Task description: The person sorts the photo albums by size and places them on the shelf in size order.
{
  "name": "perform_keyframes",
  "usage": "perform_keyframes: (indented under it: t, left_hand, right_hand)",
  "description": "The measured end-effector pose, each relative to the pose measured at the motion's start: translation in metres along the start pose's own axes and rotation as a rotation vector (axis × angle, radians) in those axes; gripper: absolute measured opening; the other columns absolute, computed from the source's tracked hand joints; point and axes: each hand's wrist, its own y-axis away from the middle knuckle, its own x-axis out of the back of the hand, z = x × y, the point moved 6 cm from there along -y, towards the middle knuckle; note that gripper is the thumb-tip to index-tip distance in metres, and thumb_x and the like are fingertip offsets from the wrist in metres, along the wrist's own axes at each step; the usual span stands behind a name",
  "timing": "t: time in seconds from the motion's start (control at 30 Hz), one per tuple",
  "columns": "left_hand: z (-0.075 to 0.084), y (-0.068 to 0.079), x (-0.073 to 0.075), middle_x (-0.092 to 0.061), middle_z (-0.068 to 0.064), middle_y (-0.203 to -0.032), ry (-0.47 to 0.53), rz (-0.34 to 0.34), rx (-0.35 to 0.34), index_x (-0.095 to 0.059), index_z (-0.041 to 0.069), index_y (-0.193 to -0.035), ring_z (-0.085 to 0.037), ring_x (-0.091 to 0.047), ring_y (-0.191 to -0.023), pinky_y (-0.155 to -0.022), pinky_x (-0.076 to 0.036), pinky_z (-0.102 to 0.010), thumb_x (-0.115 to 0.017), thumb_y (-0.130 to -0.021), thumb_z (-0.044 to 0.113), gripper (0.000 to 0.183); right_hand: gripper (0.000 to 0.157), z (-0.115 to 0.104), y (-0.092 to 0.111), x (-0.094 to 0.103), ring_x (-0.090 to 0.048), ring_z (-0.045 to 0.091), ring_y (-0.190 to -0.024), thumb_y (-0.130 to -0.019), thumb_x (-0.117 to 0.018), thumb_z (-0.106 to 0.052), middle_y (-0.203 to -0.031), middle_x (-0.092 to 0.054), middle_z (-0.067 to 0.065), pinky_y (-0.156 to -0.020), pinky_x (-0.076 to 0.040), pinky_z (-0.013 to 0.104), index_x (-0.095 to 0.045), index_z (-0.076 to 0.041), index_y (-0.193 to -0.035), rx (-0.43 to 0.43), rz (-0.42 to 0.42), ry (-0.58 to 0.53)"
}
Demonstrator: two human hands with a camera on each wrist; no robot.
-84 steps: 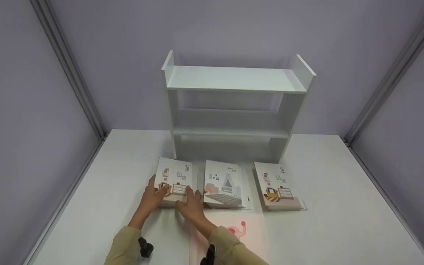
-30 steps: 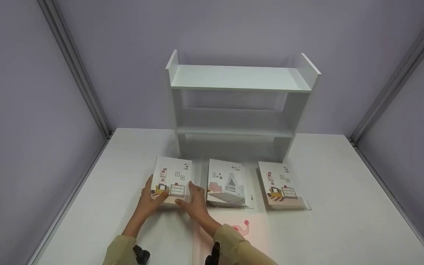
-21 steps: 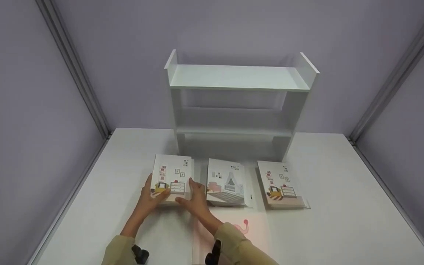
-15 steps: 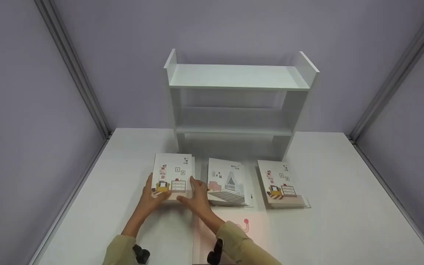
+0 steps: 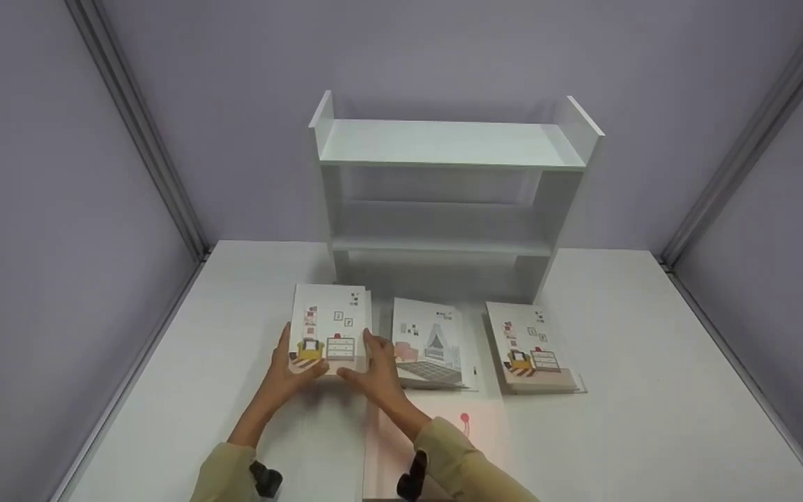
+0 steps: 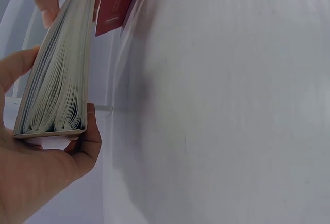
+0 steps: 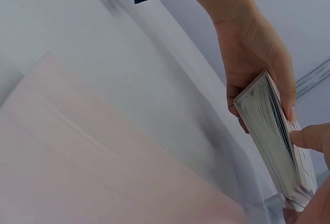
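We see the book [image 5: 328,317] has risen nearer the shelf [image 5: 452,143], so probably carried; left hand [image 5: 286,378] and right hand [image 5: 380,369] clamp it.

Probably a booth: plain walls [image 5: 443,56], metal posts [image 5: 134,118].

Before the boxy white shelf [image 5: 452,143], a tan sleeve [image 5: 468,467] partly hides a flat pink sheet [image 5: 488,418]; print on the held white paper book [image 5: 321,310] is too tiny to read.

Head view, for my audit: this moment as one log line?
left hand: grips leftmost book; right hand: grips it too; white shelf: beyond
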Motion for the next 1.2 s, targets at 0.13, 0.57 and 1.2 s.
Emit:
perform_keyframes:
  t: [0.13,0.57,1.2]
  left_hand:
    - [0.002,0.000,-0.001,-0.019,-0.006,-0.152,0.000,-0.010,0.016,0.002,0.026,-0.150,-0.026,-0.023,-0.135,-0.110,-0.017,-0.057,-0.076,-0.075,0.038,0.108]
    - [0.009,0.000,-0.008,-0.018,-0.006,-0.152,-0.001,-0.028,-0.014,0.005,0.026,-0.150,-0.025,-0.024,-0.134,-0.111,-0.018,-0.054,-0.081,-0.070,0.034,0.117]
    - [0.017,-0.001,-0.014,-0.016,-0.005,-0.152,-0.036,-0.019,-0.007,0.005,0.028,-0.149,-0.025,-0.023,-0.134,-0.110,-0.020,-0.054,-0.082,-0.068,0.039,0.120]
  right_hand:
    - [0.088,-0.002,-0.001,0.005,-0.042,0.036,-0.120,-0.072,-0.080,-0.022,-0.134,-0.035,0.026,-0.101,-0.038,0.047,-0.032,0.004,-0.141,0.014,0.010,0.017]
    - [0.085,-0.007,0.000,0.017,-0.040,0.039,-0.123,-0.073,-0.080,-0.019,-0.134,-0.034,0.028,-0.100,-0.039,0.047,-0.034,0.005,-0.140,0.042,0.018,-0.009]
    - [0.086,-0.005,0.002,0.030,-0.042,0.037,-0.121,-0.073,-0.080,-0.021,-0.135,-0.033,0.026,-0.097,-0.043,0.044,-0.033,0.003,-0.141,0.056,0.013,-0.030]
